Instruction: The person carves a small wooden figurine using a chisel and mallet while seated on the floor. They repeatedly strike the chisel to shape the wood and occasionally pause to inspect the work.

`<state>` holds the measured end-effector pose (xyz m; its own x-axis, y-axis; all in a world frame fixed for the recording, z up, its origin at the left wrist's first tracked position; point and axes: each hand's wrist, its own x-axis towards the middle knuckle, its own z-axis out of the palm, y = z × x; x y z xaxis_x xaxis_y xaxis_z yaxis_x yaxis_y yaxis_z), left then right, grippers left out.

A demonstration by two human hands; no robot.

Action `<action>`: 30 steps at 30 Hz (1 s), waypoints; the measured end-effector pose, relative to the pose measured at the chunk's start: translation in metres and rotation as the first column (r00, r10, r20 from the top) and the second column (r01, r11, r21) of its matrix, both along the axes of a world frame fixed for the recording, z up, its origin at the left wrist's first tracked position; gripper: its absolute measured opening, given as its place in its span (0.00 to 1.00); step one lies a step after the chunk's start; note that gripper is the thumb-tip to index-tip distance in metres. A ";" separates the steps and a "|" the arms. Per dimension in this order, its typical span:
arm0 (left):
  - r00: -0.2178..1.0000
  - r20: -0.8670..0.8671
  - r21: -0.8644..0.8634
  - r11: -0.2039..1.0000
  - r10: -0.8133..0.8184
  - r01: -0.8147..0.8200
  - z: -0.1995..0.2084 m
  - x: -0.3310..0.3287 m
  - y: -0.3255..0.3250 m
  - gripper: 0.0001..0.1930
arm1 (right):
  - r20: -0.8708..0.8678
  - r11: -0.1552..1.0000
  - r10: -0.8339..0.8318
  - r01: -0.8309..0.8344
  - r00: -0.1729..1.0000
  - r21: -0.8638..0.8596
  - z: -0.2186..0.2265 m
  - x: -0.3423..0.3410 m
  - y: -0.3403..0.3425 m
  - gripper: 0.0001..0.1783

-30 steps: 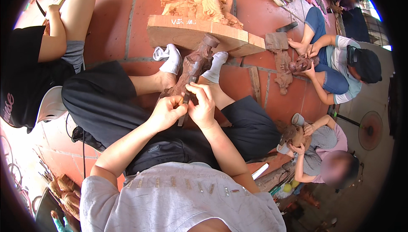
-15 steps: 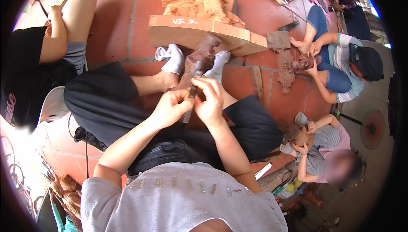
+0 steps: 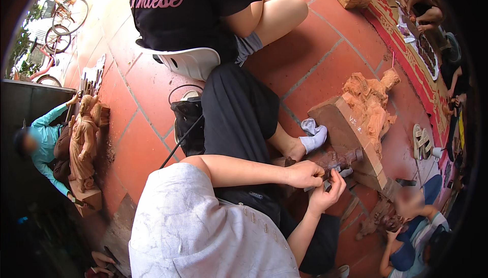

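Note:
A dark reddish-brown carved wood figure (image 3: 338, 160) lies low in front of me, between my white-socked feet, its far end close to a thick wooden base. My left hand (image 3: 305, 173) is closed over the near part of the figure, fingers curled around a narrow dark carving tool that is mostly hidden now. Just to its right, my right hand (image 3: 328, 195) meets it with bent fingers, pinching at the same tool against the wood. The tool's exact kind cannot be made out. One white sock (image 3: 315, 134) shows beside the figure.
An orange wood carving (image 3: 371, 107) stands on the thick base (image 3: 351, 135). Close on my left sits a person in a black shirt (image 3: 198, 3), by a white cap (image 3: 195, 62). Farther left, a person in turquoise (image 3: 51, 118) holds a standing wood statue (image 3: 85, 140). Another person works at lower right.
My view has swung left, so the figure and hands now appear farther right. The turquoise-sleeved person, statue and bicycles have come into view. Both hands stay together at the carved figure.

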<state>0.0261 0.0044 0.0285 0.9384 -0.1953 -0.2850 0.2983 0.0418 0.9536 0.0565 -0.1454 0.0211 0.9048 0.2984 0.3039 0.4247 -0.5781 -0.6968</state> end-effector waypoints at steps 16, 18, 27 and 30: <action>0.999 0.044 0.179 0.983 0.024 -0.032 -0.016 -0.008 -0.005 0.12 | 0.043 0.996 0.086 -0.084 0.995 -0.039 -0.015 -0.009 -0.008 0.20; 0.999 0.032 0.167 0.985 0.027 -0.032 -0.015 -0.019 -0.001 0.12 | 0.033 0.992 0.119 -0.118 0.992 -0.036 -0.010 -0.014 -0.006 0.20; 0.995 0.033 0.093 0.991 0.094 -0.096 -0.021 -0.004 -0.013 0.15 | 0.053 0.997 0.064 -0.061 0.997 -0.047 -0.006 -0.007 -0.003 0.17; 0.997 0.045 0.166 0.983 0.067 -0.073 -0.032 -0.018 -0.011 0.16 | -0.018 0.994 0.102 -0.103 0.995 -0.046 -0.009 -0.019 -0.006 0.18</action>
